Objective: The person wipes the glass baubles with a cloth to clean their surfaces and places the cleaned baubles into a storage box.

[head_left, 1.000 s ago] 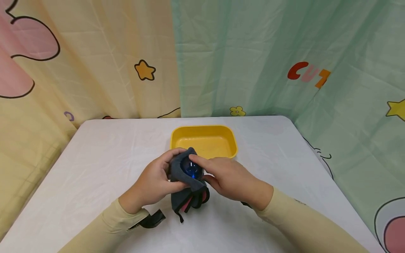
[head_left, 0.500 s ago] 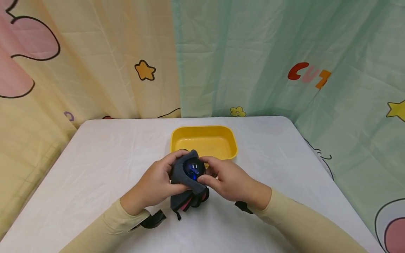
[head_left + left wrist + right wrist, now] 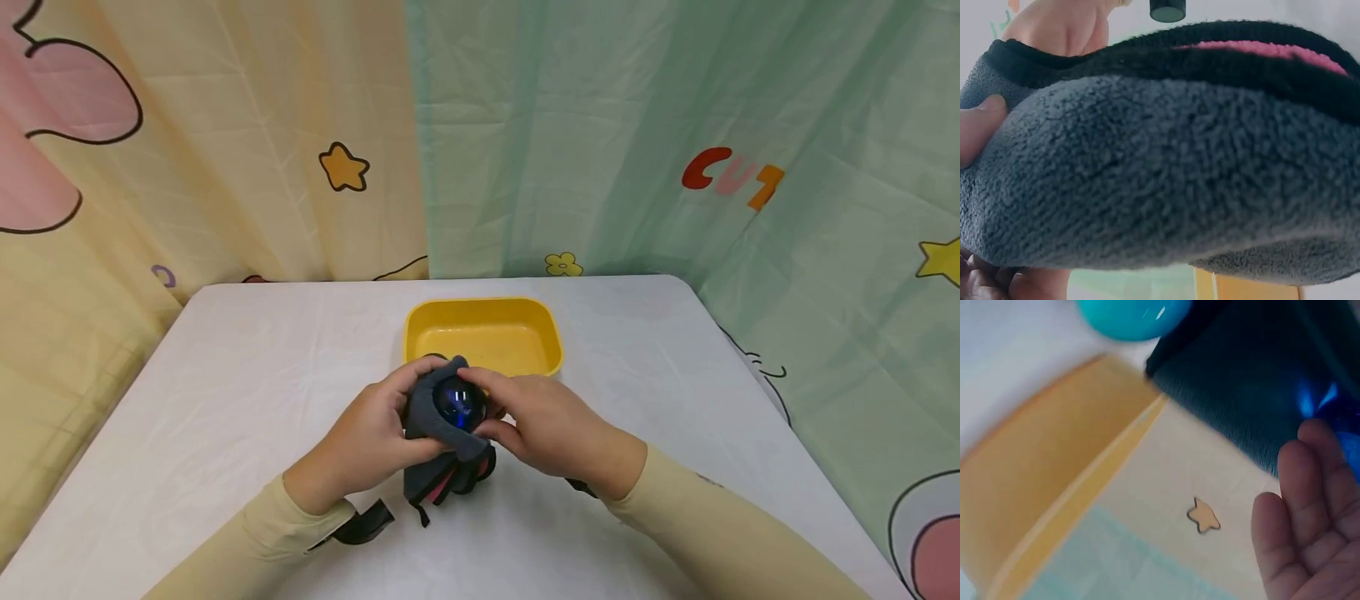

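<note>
Your left hand (image 3: 367, 437) is gripping a dark grey fleece cloth (image 3: 442, 446) just above the white table (image 3: 225, 392), thumb and fingers curled round its left side. The cloth is wrapped about a shiny blue ball (image 3: 457, 402), which is showing through an opening at the top. Your right hand (image 3: 551, 425) is closing on the ball from the right, fingertips curled against its upper edge and thumb tucked below, so both hands are clamped on the same bundle. The cloth's lower end, with a pink lining and a black edge, is hanging down toward the tabletop. In the left wrist view the fleece (image 3: 1166, 169) is filling nearly the whole picture, pink lining at the top. In the right wrist view your fingers (image 3: 1304, 506) are lying beside the blue ball (image 3: 1329, 406). A yellow tray (image 3: 551, 333) is sitting just behind the bundle. Cartoon-print curtains (image 3: 600, 125) are hanging behind the table.
</note>
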A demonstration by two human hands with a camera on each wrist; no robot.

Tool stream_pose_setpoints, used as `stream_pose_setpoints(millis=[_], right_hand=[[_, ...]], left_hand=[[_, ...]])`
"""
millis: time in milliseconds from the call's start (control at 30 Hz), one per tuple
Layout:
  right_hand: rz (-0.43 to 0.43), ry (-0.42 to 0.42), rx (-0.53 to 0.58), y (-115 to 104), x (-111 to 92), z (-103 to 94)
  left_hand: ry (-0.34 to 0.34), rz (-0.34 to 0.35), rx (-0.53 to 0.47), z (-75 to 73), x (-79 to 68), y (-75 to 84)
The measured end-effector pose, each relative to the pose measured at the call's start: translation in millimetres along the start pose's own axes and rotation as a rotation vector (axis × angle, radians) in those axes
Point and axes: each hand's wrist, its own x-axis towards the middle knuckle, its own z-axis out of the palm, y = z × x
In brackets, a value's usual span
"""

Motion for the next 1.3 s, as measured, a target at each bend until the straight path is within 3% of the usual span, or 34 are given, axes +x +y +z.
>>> stream_pose_setpoints(millis=[133, 267, 367, 467, 633, 733, 933, 1033, 1167, 1300], right_hand=[[0.184, -0.048, 0.253, -2.9, 0.0, 0.1], [0.225, -0.046, 0.315, -5.7, 1.1, 1.2], [0.165, -0.073, 0.263, -6.7, 1.2, -1.8], [0.041, -0.087, 0.125, -5.0, 1.3, -5.2], [-0.126, 0.02, -0.132, 1.0, 1.4, -4.4], [-0.128, 0.035, -0.109, 3.4, 1.0, -3.7], [0.104, -0.062, 0.197, 0.5, -0.3, -0.4], [0.154, -0.053, 0.266, -2.2, -0.9, 2.4], [0.077, 0.041, 0.12, -3.9, -0.8, 2.5], [-0.08, 0.123, -0.075, -0.7, 0.1, -0.5]], left_hand=[[-0.002, 0.016, 0.031, 1.4, 0.9, 1.2], [0.018, 0.026, 0.056, 0.7, 0.1, 0.5], [0.042, 0.024, 0.063, -1.0, -1.1, 0.0], [0.049, 0.012, 0.059, -2.7, -1.7, -0.2], [0.02, 0.006, 0.011, -1.6, -1.7, -0.6], [0.009, 0.024, 0.014, 0.2, -0.4, 0.2], [0.006, 0.02, 0.096, 2.0, 1.9, 3.2], [0.001, 0.014, 0.077, 1.9, 1.2, 3.4], [0.0, 0.003, -0.008, -0.1, 0.3, 1.8], [-0.003, -0.004, -0.11, -3.1, 0.3, -0.8]])
